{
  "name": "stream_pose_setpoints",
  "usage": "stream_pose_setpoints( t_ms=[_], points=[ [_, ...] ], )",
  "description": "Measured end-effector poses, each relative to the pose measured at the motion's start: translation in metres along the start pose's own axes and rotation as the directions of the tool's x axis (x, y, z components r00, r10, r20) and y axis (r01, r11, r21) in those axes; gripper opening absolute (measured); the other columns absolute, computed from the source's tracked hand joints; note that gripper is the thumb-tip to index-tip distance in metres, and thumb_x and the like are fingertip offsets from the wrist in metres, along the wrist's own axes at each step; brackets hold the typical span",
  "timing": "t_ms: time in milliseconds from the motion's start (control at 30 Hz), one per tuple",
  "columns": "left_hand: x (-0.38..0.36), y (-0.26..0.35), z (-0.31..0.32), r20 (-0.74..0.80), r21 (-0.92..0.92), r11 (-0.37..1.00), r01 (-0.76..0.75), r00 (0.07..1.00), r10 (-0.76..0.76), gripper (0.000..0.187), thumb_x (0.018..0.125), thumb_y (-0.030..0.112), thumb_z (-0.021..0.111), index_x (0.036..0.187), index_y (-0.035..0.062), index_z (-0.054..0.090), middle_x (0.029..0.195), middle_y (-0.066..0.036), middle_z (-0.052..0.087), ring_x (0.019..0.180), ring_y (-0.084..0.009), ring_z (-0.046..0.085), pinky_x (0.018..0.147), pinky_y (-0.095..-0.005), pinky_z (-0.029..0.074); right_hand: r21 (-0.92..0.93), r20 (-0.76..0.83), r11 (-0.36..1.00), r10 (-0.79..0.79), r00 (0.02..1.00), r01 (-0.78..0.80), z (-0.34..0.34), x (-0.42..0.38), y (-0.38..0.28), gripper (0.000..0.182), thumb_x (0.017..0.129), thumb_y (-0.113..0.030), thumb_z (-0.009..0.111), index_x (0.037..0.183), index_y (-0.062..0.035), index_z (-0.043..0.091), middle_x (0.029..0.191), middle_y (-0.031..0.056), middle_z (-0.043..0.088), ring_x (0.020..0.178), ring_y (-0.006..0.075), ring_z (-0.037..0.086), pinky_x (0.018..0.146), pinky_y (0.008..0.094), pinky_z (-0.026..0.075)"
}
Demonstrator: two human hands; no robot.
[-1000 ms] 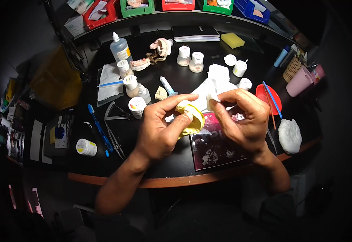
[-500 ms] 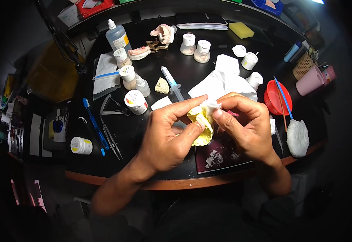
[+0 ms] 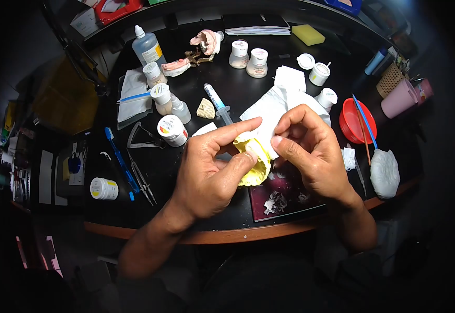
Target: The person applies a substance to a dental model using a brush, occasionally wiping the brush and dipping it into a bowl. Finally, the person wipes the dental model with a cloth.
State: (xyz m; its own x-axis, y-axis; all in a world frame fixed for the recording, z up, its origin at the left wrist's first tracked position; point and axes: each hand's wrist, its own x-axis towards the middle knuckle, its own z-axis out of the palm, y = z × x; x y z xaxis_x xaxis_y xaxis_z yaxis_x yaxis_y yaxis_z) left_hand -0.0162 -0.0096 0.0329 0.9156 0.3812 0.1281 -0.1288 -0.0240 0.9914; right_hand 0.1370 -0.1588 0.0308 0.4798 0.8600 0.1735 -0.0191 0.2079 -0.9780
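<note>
My left hand (image 3: 211,169) grips a yellow dental cast (image 3: 254,169), its thumb pressed on the near face and the index finger stretched along the top. My right hand (image 3: 311,151) is closed in a pinch at the cast's right side. A white tissue (image 3: 270,148) shows at those fingertips, against the cast; its outline blends with the white sheets (image 3: 266,107) lying behind. Below the hands is a dark red slab (image 3: 261,206) with crumpled whitish scraps (image 3: 275,202) on it.
A syringe (image 3: 217,101), lidded jars (image 3: 172,130) and a clear bottle (image 3: 147,46) stand beyond my left hand. Tweezers (image 3: 143,177) and a blue toothbrush (image 3: 122,161) lie left. On the right are a red bowl (image 3: 350,122), brushes (image 3: 362,120) and a whitish lump (image 3: 384,175).
My right hand has turned a little, and the tissue that was bunched over the cast's top now sits lower at its right side. The cast stays in my left hand.
</note>
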Motion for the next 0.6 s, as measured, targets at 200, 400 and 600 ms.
stream_pose_setpoints(
  t_ms=[200,400,600],
  points=[
    [0.001,-0.003,-0.001,0.011,-0.055,0.998,0.002,1.0,-0.002,0.047,0.095,0.0,0.063,0.141,-0.0102,0.059,0.113,-0.015,0.073,0.093,-0.0084,0.068,0.073,-0.0206,0.056,0.045,0.014,0.998,0.05,0.999,-0.05,0.0,-0.003,-0.003,0.016,0.095,0.003,0.073,0.109,0.0035,0.065,0.1,0.0072,0.07,0.088,0.0081,0.068,0.074,0.0222,0.056],
    [-0.002,-0.003,0.002,-0.002,-0.05,0.999,-0.015,1.0,0.015,0.049,0.095,-0.002,0.061,0.143,-0.009,0.058,0.116,-0.016,0.071,0.093,-0.0097,0.069,0.071,-0.0206,0.056,-0.163,-0.154,0.971,-0.202,0.967,0.176,0.014,-0.007,0.001,0.026,0.09,0.004,0.08,0.114,0.0059,0.07,0.098,0.0088,0.073,0.088,0.0092,0.068,0.077,0.0231,0.055],
    [0.001,-0.009,0.003,-0.03,0.126,0.982,-0.142,0.989,0.147,0.05,0.093,-0.002,0.063,0.143,-0.0051,0.061,0.111,-0.016,0.07,0.096,-0.015,0.071,0.074,-0.0248,0.06,-0.494,-0.054,0.757,-0.517,0.854,0.427,0.015,-0.007,0.001,0.018,0.085,0.007,0.08,0.102,0.0024,0.08,0.095,0.0141,0.078,0.083,0.0182,0.077,0.069,0.0261,0.059]
  ],
)
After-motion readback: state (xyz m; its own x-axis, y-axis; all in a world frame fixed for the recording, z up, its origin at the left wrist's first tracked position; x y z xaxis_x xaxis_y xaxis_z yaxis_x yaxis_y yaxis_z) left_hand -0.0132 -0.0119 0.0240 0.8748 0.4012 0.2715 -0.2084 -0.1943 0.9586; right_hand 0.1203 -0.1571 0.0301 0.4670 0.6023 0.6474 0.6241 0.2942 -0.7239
